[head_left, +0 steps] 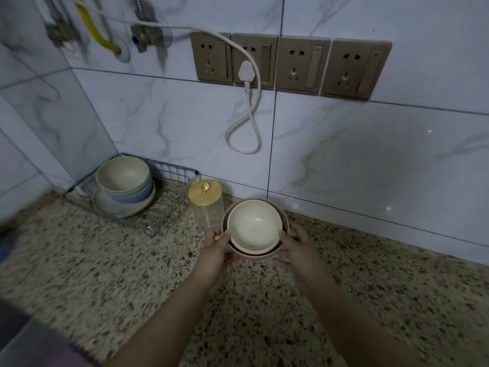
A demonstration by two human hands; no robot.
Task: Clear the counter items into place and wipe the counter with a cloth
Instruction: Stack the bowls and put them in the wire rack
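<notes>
A cream bowl (254, 229) sits nested inside a pink bowl (283, 217), and both hands hold this stack just above the speckled granite counter (105, 274). My left hand (215, 250) grips the stack's left side, my right hand (297, 250) its right side. A wire dish rack (172, 207) stands in the back left corner. It holds several stacked bowls (124, 181) on a plate (105, 205).
A clear glass jar with a wooden lid (205, 194) stands between the rack and the held bowls. A white cord (246, 128) hangs from a row of wall sockets (291, 66). Pipes and valves (105, 35) are mounted at the upper left.
</notes>
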